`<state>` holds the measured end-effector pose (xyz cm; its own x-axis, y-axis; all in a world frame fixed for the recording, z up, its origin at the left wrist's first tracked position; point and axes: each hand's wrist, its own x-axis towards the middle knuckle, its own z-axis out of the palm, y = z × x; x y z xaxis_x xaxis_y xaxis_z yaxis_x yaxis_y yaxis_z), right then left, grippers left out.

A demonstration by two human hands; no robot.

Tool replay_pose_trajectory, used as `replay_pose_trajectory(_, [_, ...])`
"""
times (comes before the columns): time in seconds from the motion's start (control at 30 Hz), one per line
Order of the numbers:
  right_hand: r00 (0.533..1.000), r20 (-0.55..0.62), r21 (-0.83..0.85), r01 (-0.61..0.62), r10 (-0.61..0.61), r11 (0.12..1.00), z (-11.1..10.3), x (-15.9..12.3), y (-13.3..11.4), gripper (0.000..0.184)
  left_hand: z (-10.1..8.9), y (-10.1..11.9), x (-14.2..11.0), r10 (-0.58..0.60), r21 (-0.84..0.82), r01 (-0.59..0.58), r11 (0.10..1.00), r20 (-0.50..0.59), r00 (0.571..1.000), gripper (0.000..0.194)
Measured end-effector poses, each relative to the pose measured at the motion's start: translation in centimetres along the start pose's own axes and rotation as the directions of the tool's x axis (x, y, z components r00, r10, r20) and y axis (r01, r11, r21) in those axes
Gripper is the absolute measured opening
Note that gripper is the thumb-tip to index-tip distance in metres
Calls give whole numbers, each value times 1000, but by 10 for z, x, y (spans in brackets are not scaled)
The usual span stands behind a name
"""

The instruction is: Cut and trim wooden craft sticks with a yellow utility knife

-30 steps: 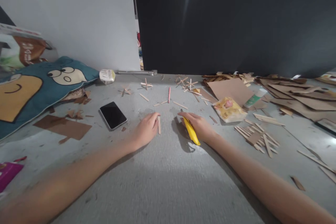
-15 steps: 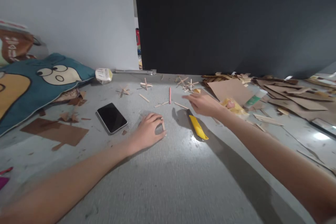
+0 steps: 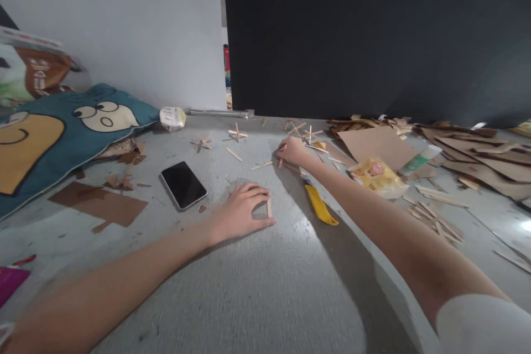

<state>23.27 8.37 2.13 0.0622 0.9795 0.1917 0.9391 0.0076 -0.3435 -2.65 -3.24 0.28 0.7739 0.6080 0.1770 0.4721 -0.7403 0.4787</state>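
Observation:
My left hand (image 3: pixel 243 210) rests on the grey tabletop (image 3: pixel 232 293), thumb and fingertips closed on the two ends of a short wooden stick (image 3: pixel 269 208). Farther forward, my right hand (image 3: pixel 293 152) has its fingers closed round a slim pink pencil (image 3: pixel 280 163), mostly hidden by the hand. A yellow utility knife (image 3: pixel 320 206) lies below my right wrist, its blade end pointing away from me. Two thin wooden sticks lie close to the right hand, one of them a pale stick (image 3: pixel 261 166) to its left. Left of my left hand is a dark-screened phone (image 3: pixel 183 185).
Small crossed-stick pieces (image 3: pixel 238 133) stand towards the back. At right lie a yellow packet (image 3: pixel 378 177), a green-and-white tube (image 3: pixel 421 160), loose sticks (image 3: pixel 435 221) and cardboard sheets (image 3: pixel 489 160). A blue cushion (image 3: pixel 83 127) and brown cardboard scraps (image 3: pixel 103 204) occupy the left.
My right hand has moved left and closed on the pink pencil, which lay free on the table before. My left hand keeps its hold on the short stick; the view has shifted slightly.

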Motion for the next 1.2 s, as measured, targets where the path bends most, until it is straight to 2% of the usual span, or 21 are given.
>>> replay_pose_trajectory(0.07, [999, -39, 39, 0, 1, 999, -13, -13, 2, 13, 0, 0, 0, 0, -18, 0, 1000, -2, 1000, 50])
replay_pose_trajectory(0.2, [993, -112, 163, 43, -25, 986, -38, -56, 1, 23, 0, 0, 1, -36, -58, 34, 998, -44, 998, 60])
replay_pose_trajectory(0.23, [990, -132, 212, 78, -50, 974, -41, -72, -1, 22, 0, 0, 1, -58, -60, 55, 997, -51, 997, 65])
replay_pose_trajectory(0.27, [980, -172, 330, 154, -101, 932, -43, -88, -4, 20, -1, 0, 1, -79, -59, 76, 995, -50, 996, 68])
replay_pose_trajectory(0.3, [973, -182, 440, 211, -143, 873, -44, -106, -7, 19, -1, 0, 1, -95, -57, 93, 994, -43, 995, 70])
replay_pose_trajectory(0.37, [971, -173, 568, 237, -167, 788, -41, -141, -16, 19, -1, 0, 1, -107, -50, 106, 993, -28, 994, 71])
replay_pose_trajectory(0.47, [980, -93, 655, 193, -175, 731, -28, -182, -29, 20, 1, -3, 0, -64, -28, 63, 998, -18, 998, 65])
replay_pose_trajectory(0.53, [987, -67, 727, 150, -148, 670, -18, -198, -34, 22, 4, -6, 0, -19, -4, 19, 1000, -8, 1000, 57])
replay_pose_trajectory(0.63, [981, -150, 737, 191, -120, 648, -6, -208, -37, 14, 6, -10, 0, -6, 15, 6, 1000, -19, 1000, 48])
replay_pose_trajectory(0.77, [962, -203, 640, 272, -184, 718, 2, -211, -32, 29, 4, -9, 1, 40, -13, -40, 999, -35, 999, 46])
replay_pose_trajectory(0.93, [972, -212, 744, 228, -101, 628, 7, -195, -17, 35, 0, -4, 1, 80, -29, -80, 996, -16, 997, 38])
replay_pose_trajectory(1.07, [967, -247, 752, 233, -64, 617, 6, -179, -4, 38, 1, -4, 0, 64, -65, -65, 996, -9, 998, 51])
replay_pose_trajectory(1.13, [981, -190, 777, 181, -49, 603, 4, -179, -3, 35, 1, -5, -1, 57, -76, -57, 995, -1, 998, 56])
replay_pose_trajectory(1.2, [990, -98, 795, 137, -97, 591, 2, -183, -5, 37, 2, -5, -1, 57, -73, -57, 996, -1, 998, 57])
